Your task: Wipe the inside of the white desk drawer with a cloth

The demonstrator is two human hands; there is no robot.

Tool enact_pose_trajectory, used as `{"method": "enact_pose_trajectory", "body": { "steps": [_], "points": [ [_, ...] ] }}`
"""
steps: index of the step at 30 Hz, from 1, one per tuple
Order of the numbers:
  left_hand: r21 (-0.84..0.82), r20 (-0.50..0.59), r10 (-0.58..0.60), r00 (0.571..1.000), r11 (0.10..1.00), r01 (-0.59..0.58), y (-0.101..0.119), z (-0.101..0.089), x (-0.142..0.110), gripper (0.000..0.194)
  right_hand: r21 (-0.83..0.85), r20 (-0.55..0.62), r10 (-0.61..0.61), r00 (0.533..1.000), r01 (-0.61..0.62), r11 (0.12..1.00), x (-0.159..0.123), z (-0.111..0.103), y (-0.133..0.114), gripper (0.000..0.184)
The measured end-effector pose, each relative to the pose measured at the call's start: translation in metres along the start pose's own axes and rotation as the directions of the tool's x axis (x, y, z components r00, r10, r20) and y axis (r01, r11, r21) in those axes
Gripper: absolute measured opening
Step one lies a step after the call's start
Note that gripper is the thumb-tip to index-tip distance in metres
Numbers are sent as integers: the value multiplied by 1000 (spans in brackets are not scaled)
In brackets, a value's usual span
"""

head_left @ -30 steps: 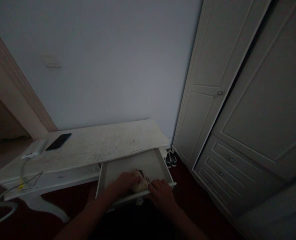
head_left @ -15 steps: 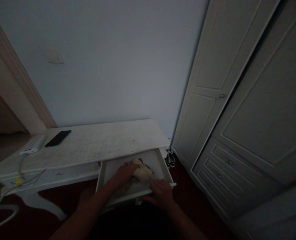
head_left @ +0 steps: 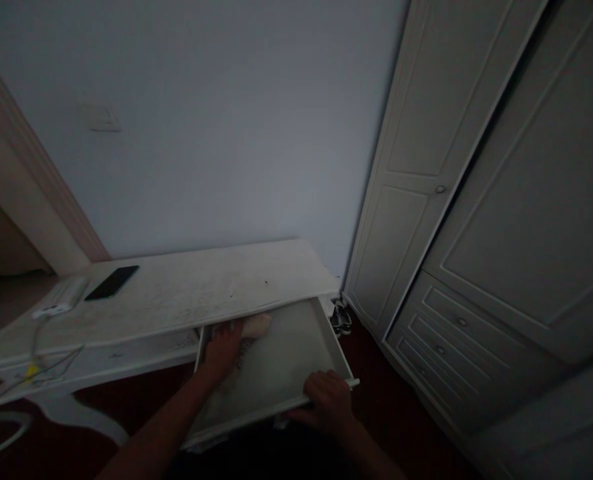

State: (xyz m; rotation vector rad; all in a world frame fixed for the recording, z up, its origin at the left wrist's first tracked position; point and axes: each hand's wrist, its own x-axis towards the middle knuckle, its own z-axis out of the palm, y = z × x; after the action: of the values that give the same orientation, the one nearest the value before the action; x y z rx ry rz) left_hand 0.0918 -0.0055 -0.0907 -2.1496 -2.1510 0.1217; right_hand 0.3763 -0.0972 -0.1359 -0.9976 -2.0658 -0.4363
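Note:
A white drawer [head_left: 286, 360] stands pulled out from beneath the desk top. Inside it, at the back left corner, lies a soft beige cloth bundle [head_left: 257, 325] with a patterned, darker part [head_left: 243, 350] beside it. My left hand [head_left: 225, 348] reaches into the drawer, its fingers closed over the left end of the bundle; the fingertips are partly hidden. Over at the drawer's front rim, near the right corner, my right hand [head_left: 329, 398] is wrapped round the edge, fingers inside and thumb outside.
On the white desk [head_left: 201, 280] lie a dark phone [head_left: 112, 283] and a white power strip [head_left: 62, 297] with a cable. Black-and-white shoes [head_left: 341, 319] sit on the red floor beyond the drawer. A white wardrobe [head_left: 476, 233] with drawers rises on the right.
The beige bundle has moved with my left hand from the drawer's front middle to its back left corner. My right hand stays on the front rim, and the drawer is pulled out slightly further.

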Motion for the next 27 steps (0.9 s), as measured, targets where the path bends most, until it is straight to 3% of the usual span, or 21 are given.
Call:
{"method": "enact_pose_trajectory", "body": {
  "steps": [6,13,16,19,23,27],
  "points": [
    [-123,-3,68,998,990,-68,27,0,20,61,-16,-19,10,1000,-10,1000,-7,2,-4,62],
    [-303,-18,308,951,905,-298,118,-5,42,67,-21,-2,19,1000,-19,1000,-10,7,0,67],
    [-378,-5,422,906,838,-393,137,-8,39,66,-6,5,43,999,-43,999,-15,11,0,67],
    [-442,20,564,826,746,-498,128,-7,26,60,18,6,64,998,-64,998,-20,15,0,66],
    [-498,71,692,718,649,-576,89,3,1,44,51,6,80,997,-80,995,-21,16,-1,67],
    [-487,133,680,722,679,-550,37,7,-19,41,15,30,69,997,-69,997,-18,13,-1,68]
  ]
}}
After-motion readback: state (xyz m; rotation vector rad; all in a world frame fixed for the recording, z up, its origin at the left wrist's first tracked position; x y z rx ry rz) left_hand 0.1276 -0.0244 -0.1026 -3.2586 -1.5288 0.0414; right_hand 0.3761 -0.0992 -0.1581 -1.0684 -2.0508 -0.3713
